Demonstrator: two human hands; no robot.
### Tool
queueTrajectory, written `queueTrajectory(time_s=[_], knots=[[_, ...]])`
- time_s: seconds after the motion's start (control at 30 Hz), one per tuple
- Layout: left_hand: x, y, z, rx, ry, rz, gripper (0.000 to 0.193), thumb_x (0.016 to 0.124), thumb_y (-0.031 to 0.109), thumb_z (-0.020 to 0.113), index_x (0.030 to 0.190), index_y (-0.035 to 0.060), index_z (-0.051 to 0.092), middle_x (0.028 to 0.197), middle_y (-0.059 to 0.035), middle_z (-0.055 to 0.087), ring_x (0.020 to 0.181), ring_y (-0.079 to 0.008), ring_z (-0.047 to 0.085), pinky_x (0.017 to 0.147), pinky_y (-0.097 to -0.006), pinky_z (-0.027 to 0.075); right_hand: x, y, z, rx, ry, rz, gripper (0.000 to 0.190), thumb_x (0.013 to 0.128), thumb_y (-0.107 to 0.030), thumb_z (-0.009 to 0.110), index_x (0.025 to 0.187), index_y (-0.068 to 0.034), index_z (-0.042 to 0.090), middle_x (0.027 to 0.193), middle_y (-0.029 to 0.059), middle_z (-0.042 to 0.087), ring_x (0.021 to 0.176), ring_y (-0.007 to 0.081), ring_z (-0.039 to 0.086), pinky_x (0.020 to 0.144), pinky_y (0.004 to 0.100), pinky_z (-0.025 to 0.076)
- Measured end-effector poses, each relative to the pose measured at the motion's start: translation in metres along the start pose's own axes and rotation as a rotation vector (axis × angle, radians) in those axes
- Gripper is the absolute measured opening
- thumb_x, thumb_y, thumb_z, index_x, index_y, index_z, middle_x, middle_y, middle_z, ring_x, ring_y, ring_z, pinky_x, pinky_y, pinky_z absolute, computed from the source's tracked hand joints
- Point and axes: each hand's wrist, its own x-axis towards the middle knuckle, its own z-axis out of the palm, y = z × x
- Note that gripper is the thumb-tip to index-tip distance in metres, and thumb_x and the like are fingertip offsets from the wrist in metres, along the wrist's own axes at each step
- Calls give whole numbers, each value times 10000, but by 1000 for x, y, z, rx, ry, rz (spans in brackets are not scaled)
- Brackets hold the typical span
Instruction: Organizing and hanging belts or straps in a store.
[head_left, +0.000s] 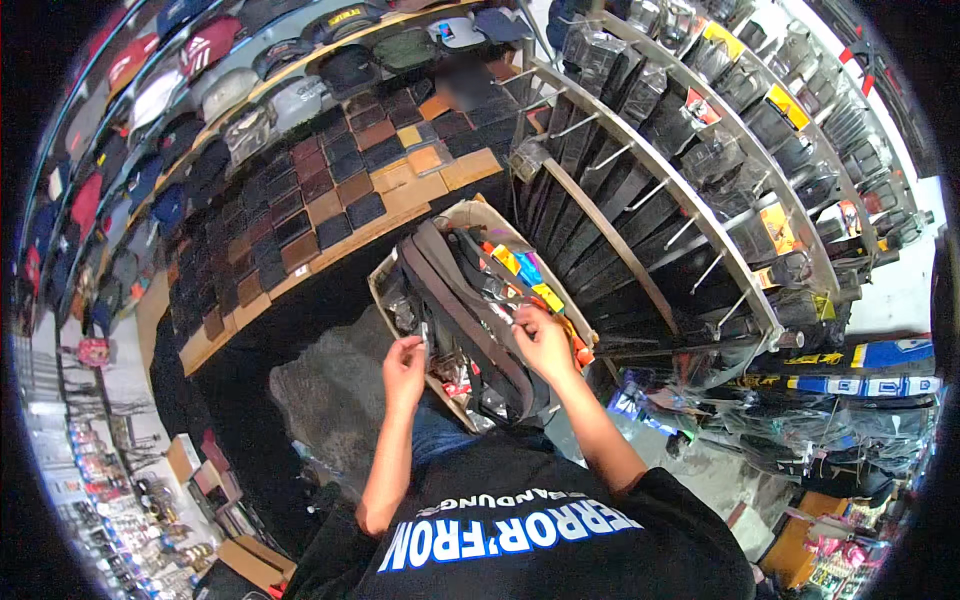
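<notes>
A dark grey fabric bag (466, 315) with black straps lies lengthwise across an open cardboard box (382, 300). My left hand (405, 371) is at the box's left side, thumb and fingertips close together. A small pale strip (424, 332) shows right at these fingertips; whether it is pinched is unclear. Over the bag's right side, my right hand (544, 345) has its fingers curled in near the bag's edge, and what they touch is too small to make out. Brightly coloured packets (529, 268) fill the box's right side. Clear plastic wrapping (401, 306) shows at its left.
Rows of wallets (319, 202) lie on a display beyond the box, with caps (296, 101) racked above. To the right, metal rails (637, 127) carry hanging belts (585, 202) and packaged buckles. A dark grey mass (326, 397) sits left of the box.
</notes>
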Motion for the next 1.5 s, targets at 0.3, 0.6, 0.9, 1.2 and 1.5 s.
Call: queueTrajectory(time_s=[0.3,0.6,0.9,1.2,1.5], knots=[[-9,-49,4,133,15,48,205,941,112,662,1121,24,706,933,-100,739,818,-185,684,763,-330,530,-45,-26,24,-613,-126,-195,452,755,-285,837,1107,-72,651,979,141,658,900,369,679,811,472,547],[-5,-39,6,637,-44,180,260,837,221,765,1047,74,720,1041,-143,662,1027,-373,622,880,-469,500,-28,-27,18,-447,65,-71,384,741,-72,793,1085,-79,624,982,135,672,919,359,674,784,442,546],[11,-35,22,730,23,330,230,805,209,798,985,86,724,1001,-101,647,1017,-337,615,857,-480,490,-23,-23,8,-296,-134,-126,465,787,-249,867,1148,-36,665,1047,128,679,910,264,669,788,370,554],[7,-42,35,680,128,294,161,816,157,780,882,49,682,828,-123,644,836,-353,642,779,-463,515,-13,-17,-10,-157,-87,-125,305,849,-149,755,1107,-8,674,978,147,697,838,262,680,775,376,553],[-14,-39,42,562,119,166,137,873,166,725,943,53,691,903,-168,677,853,-375,677,773,-471,537,14,15,-17,-198,28,-350,210,865,-61,711,1064,-6,678,963,150,696,807,280,690,724,374,552]])
